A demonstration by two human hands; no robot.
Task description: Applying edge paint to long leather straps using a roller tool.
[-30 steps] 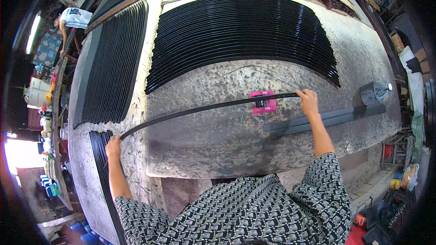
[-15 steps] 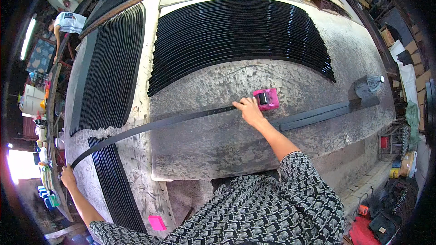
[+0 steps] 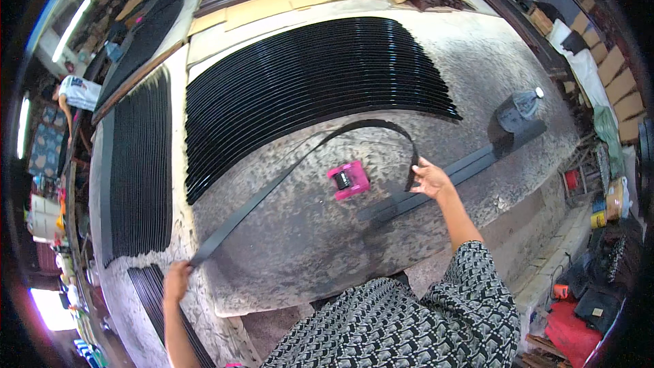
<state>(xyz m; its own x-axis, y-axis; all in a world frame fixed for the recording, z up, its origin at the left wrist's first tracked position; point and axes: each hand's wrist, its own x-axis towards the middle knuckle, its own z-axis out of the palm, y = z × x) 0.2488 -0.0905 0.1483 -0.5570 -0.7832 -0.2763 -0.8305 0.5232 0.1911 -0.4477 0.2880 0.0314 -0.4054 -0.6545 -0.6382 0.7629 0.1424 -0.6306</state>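
one flat, bendy black strap (image 3: pixel 371 123) arches mid-frame, curling over on the right. left hand (image 3: pixel 177 281), lower left, is closed round one end; right hand (image 3: pixel 430 178), right of center, is half-open, fingertips at the other, can't tell how firmly. one boxy pink gadget (image 3: pixel 359 178) under the arch, three ribbed-looking batches of black strips (image 3: pixel 310 88) top center, left and lower left.

From your head, this single wide fisheye view looks down and forward across the desk (image 3: pixel 293 259), close enough to catch your patterned shirt (image 3: pixel 395 327) along the lower edge.
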